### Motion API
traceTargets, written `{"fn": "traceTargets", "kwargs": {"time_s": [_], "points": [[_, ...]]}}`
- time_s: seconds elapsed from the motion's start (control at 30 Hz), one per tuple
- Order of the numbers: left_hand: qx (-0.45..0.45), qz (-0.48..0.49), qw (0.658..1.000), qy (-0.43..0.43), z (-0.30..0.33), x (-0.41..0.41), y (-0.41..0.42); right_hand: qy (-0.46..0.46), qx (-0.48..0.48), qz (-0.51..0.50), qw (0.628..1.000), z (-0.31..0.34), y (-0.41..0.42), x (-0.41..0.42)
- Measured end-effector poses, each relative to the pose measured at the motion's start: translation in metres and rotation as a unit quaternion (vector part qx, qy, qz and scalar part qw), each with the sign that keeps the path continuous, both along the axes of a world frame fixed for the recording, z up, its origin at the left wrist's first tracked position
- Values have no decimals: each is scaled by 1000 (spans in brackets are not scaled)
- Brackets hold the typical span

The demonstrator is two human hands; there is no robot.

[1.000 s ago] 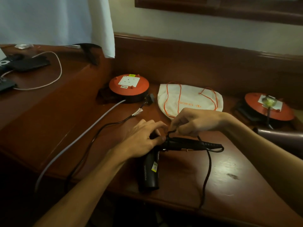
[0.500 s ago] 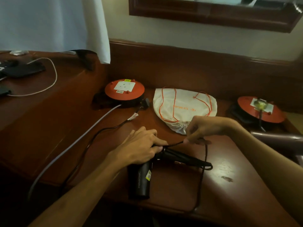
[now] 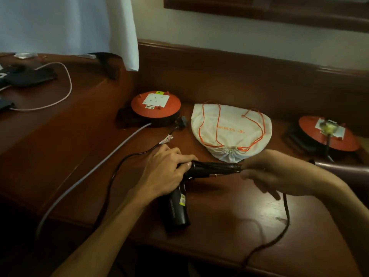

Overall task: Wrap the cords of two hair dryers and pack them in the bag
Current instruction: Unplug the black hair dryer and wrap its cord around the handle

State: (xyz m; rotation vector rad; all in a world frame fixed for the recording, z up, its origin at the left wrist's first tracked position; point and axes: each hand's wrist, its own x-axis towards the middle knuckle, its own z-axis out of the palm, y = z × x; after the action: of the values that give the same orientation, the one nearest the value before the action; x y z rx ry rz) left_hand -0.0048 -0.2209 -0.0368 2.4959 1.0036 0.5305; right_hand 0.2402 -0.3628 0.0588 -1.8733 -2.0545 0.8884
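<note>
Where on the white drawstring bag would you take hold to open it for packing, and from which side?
Probably at the gathered neck of the white drawstring bag, coming from the near side. The bag lies flat with its cinched mouth pointing toward the person, and the orange drawstrings meet there. The neck bunches up off the table, so fingers can pinch it and pull it wide.

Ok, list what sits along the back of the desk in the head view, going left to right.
White charging cable → left orange cord reel → white drawstring bag → right orange cord reel. The black hair dryer and both hands lie nearer, so they are left out.
</note>
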Motion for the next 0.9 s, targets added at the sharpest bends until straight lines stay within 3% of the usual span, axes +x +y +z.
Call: {"fn": "traceTargets", "kwargs": {"time_s": [0.1, 0.2, 0.4, 0.57, 0.7, 0.77, 0.9], "points": [[-11, 27, 999, -15, -2, -1, 8, 35, 110, -13, 993, -13, -9, -16], [-20, 47, 998, -33, -1, 0, 10, 72, 114, 6, 991, -50, -12, -50], [-85, 24, 990, -110, -6, -15, 15, -71, 204, 47, 975, -115, 6, -64], [-95, 5, 978, -186, -12, -41, 1, -35, 198, 28, 979, -127, 33, -64], [-60, -3, 986, -158, -9, -42, -10, -20, 57, 14, 998, -113, 60, -57], [-49, 1, 988, -149, -8, -42, -10, 37, 74, 5, 997, -102, 79, -50], [-42, -15, 992, -114, -5, -36, -8, -14, 112, -5, 994, -87, 102, -39]]}}
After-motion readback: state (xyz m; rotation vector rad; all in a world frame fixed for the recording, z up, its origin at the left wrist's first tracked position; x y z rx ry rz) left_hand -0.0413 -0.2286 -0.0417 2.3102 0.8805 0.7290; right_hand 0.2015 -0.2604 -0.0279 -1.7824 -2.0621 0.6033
